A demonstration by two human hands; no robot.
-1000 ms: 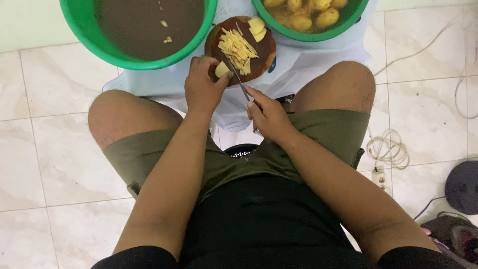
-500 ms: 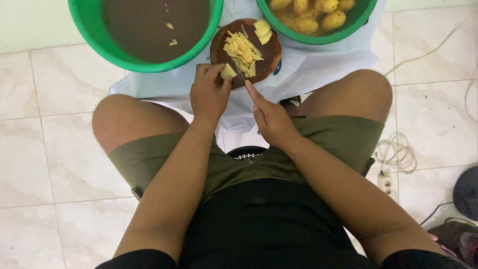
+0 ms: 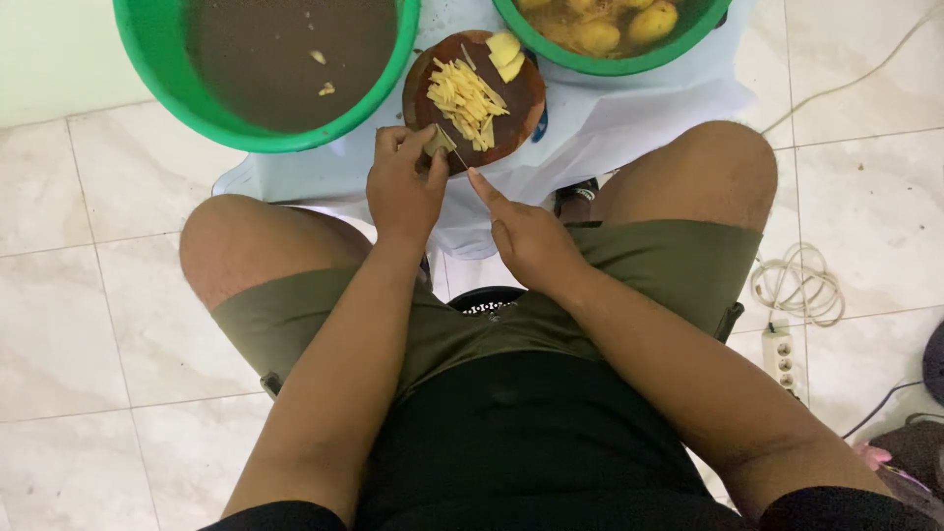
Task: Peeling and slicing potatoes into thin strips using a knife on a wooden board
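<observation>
While the round brown cutting board [image 3: 511,108] sits where it did a second ago, the knife [image 3: 450,147] has crept further along the potato piece [image 3: 434,144]: a second back a fair yellow chunk showed past the fingertips, and now only a sliver peeps out at the board's near edge. I'd judge that piece is nearly cut through, and the heap of pale potato strips [image 3: 464,96] in the middle of the board looks about as full as before.

His left hand [image 3: 403,187] is curled down over the near-left rim of the board, fingers bunched tight, pinning that last bit of potato under the tips. The right hand [image 3: 526,236] sits just off the board's near edge, closed around the knife handle with the forefinger stretched out along the spine; the blade slants up to the left and meets the potato beside the left fingertips. Both forearms run straight out between the bare knees.

A couple of thicker potato slices [image 3: 505,54] lie on the board's far side. To the board's left stands a green basin [image 3: 157,84] of murky water, to its right another green tub [image 3: 629,67] holding whole peeled potatoes [image 3: 656,20].
</observation>
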